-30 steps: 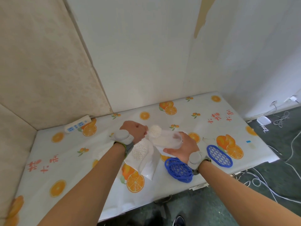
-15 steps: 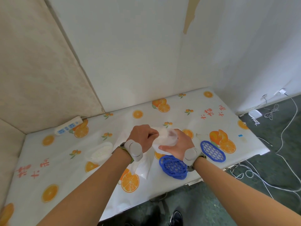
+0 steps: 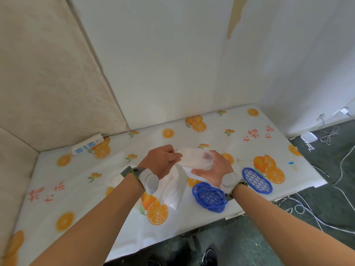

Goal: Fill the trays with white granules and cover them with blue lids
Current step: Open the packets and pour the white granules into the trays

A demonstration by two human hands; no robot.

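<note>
The right hand (image 3: 211,170) cups a clear plastic tray (image 3: 203,160), fingers curled under it to keep it level. The left hand (image 3: 163,160) pinches the white granule bag (image 3: 176,187), likely for pouring. Two blue honeycomb lids (image 3: 209,196) wait at four o'clock on the surface (image 3: 76,189).

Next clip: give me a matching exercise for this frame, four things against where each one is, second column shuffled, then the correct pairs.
Things:
1. power strip
2. left hand
3. single blue lid
4. stacked blue lids

Places:
A. on the table, just beyond the right wrist, toward the right edge
B. at the table's front edge, partly under the right wrist
C. at the back left corner, against the wall
D. pinching the white plastic bag that the right hand also holds

Pairs: 1-C, 2-D, 3-A, 4-B
</note>
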